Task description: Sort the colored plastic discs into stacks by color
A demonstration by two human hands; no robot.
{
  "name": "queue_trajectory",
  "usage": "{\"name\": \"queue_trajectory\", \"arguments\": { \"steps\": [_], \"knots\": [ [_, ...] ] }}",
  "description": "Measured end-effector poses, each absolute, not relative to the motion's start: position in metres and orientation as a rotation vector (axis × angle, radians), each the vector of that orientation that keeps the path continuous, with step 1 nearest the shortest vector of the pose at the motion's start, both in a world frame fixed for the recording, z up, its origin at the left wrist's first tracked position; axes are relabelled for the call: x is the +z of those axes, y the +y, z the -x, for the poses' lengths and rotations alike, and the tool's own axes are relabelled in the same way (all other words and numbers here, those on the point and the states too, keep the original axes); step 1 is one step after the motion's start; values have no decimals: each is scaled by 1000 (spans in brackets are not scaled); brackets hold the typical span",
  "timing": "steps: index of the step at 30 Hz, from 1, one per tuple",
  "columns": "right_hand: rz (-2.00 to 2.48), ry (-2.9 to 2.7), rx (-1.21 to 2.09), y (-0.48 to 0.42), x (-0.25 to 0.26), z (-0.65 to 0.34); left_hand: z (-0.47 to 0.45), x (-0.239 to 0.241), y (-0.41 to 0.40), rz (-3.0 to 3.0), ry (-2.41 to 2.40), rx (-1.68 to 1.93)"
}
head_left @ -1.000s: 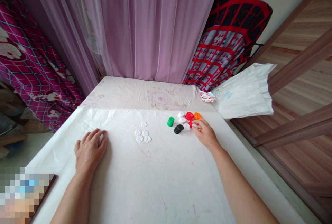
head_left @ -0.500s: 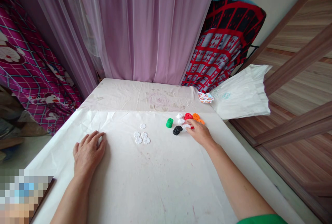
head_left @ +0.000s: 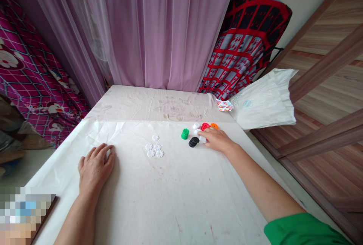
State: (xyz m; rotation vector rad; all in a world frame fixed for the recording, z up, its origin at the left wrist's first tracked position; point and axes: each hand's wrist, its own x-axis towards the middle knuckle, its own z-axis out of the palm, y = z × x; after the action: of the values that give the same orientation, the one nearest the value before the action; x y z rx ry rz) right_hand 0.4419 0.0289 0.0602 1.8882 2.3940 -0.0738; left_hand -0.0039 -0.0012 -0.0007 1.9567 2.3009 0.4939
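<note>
My left hand [head_left: 96,167] lies palm down on the white table covering [head_left: 159,203], fingers loosely spread and holding nothing. At the far right of the pieces, my right hand [head_left: 217,140] has its thumb and fingers closed about a white notched disc [head_left: 202,139]. Just left of those fingers is a black stack of discs [head_left: 194,141], leaning over. A green stack [head_left: 185,134] stands further left. Red discs [head_left: 205,126] and orange discs [head_left: 214,126] show behind the hand, partly covered by it. Several white discs [head_left: 154,149] lie flat between my two hands.
A white paper-like bag [head_left: 263,99] hangs over the table's right edge, beside a small patterned paper box [head_left: 224,105]. Purple curtains [head_left: 167,29] hang behind the table. A chair with a red and black cover [head_left: 241,48] stands back right. A blurred-out object [head_left: 25,214] is at lower left.
My right hand has shifted slightly left and turned flatter, its fingers closing over the white pieces and hiding more of the red and orange ones. My left hand stays in place.
</note>
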Motion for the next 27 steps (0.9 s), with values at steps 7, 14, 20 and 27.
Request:
{"name": "queue_trajectory", "arguments": {
  "steps": [7, 14, 20, 27],
  "knots": [
    [-1841, 2419, -125, 42, 57, -443, 3, -1, -1, -1944, 2303, 522],
    [-1837, 2390, -65, 40, 54, -440, 3, -1, -1, -1955, 2295, 535],
    [-1943, 2352, -6, 27, 69, -441, 4, -2, 0, -1931, 2309, 512],
    [-2308, 2759, -38, -8, 68, -388, 2, -2, -1, -1907, 2320, 494]
  ]
}}
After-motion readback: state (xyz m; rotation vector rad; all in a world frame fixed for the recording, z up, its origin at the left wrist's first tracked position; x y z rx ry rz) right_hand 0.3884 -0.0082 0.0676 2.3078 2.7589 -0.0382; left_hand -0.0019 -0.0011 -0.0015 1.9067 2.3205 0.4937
